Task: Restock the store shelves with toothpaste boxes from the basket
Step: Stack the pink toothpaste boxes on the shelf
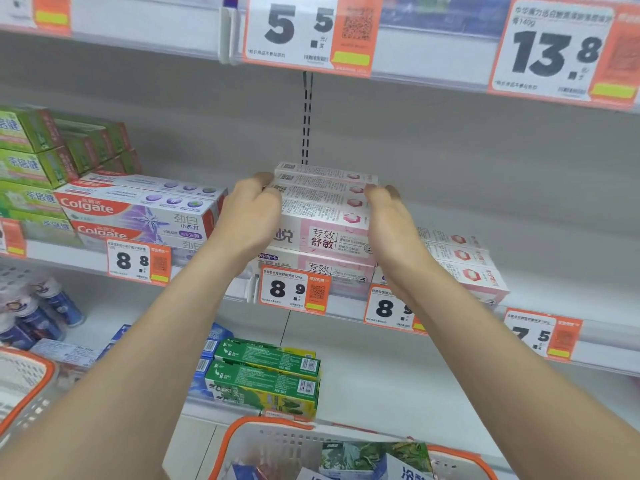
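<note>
— While both hands are up at the middle shelf (561,265), what do they hold?
— Noted: the left hand (247,216) curls round the left end of the pink boxes (322,209), and the right hand (388,220) clasps their right end. That row is squeezed between them and rests on a lower pink row on the shelf.
— Writing?
— The front reads "专效舒敏"; the brand is half covered by the left hand. An 8.9 tag (292,289) sits on the edge below.
— Neighbours?
— To the left are Colgate boxes (138,209), stacked, marked "劲白 小苏打", over an 8.8 tag (136,261). At far left are green boxes (31,150), their writing blurred. Just to the right are hexagon boxes (464,258), white with red marks, lettering too small to read. Further right is a 7.5 tag (540,336).
— Top rail (138,32)?
— It carries a 5.5 tag (298,29) and a 13.8 tag (554,53), the latter also reading "140g".
— Containers?
— The basket (277,441), near, is white with an orange rim and holds leaf-printed and blue-and-white boxes, text cut off. A second basket (20,379) is near left; I cannot tell its contents. Barcode boxes (266,375), green and yellow, are stacked on the lower shelf (381,375).
</note>
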